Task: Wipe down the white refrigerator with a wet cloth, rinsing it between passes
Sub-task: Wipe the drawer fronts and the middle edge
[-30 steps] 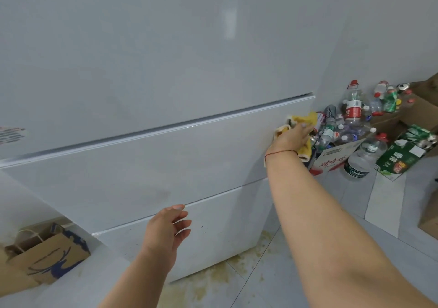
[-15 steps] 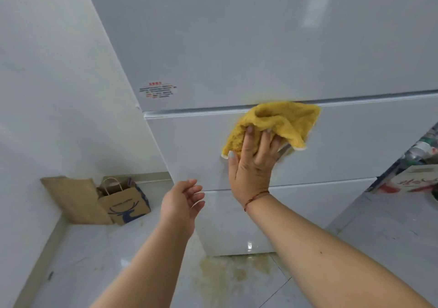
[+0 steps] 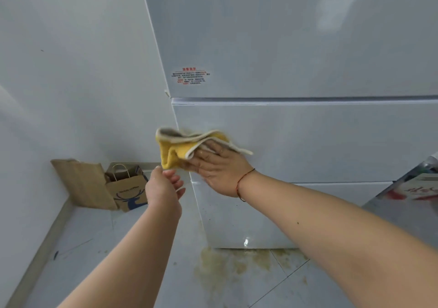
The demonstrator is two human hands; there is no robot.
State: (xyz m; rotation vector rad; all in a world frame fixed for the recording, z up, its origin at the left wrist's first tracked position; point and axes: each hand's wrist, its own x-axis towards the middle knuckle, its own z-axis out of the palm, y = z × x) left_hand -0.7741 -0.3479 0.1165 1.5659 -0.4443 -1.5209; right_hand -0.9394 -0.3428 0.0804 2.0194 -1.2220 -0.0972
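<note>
Yellow terry with a pale trim, the cloth [image 3: 187, 150] sits bunched at the left edge of the white refrigerator [image 3: 296, 142], against the front of the middle drawer panel just below the seam under the upper door. The right hand [image 3: 219, 172] lies on the cloth with its back to the camera and its fingers [image 3: 208, 152] laid out nearly straight, their tips tucked under a fold of the fabric; whether the thumb hooks any cloth cannot be told. A thin red string bracelet [image 3: 244, 182] circles that wrist.

The left hand [image 3: 163, 189] is raised just below the cloth's hanging yellow corner, very near it, though contact cannot be made out. Its fingers [image 3: 176, 181] are loosely curled and hold nothing.

A small sticker with red print [image 3: 190, 76] sits low on the upper door, near its left edge. Left of the refrigerator runs a pale wall [image 3: 71, 70], and on the tiled floor [image 3: 99, 236] by that wall stand two brown paper bags: a plain one [image 3: 83, 184] leaning on the wall and one with a dark blue deer-head print [image 3: 129, 190] just beside it. Yellowish-brown stains [image 3: 227, 265] spread over the tiles in front of the refrigerator's base. At the right edge, a blurred carton with red markings [image 3: 417, 190] shows partly.
</note>
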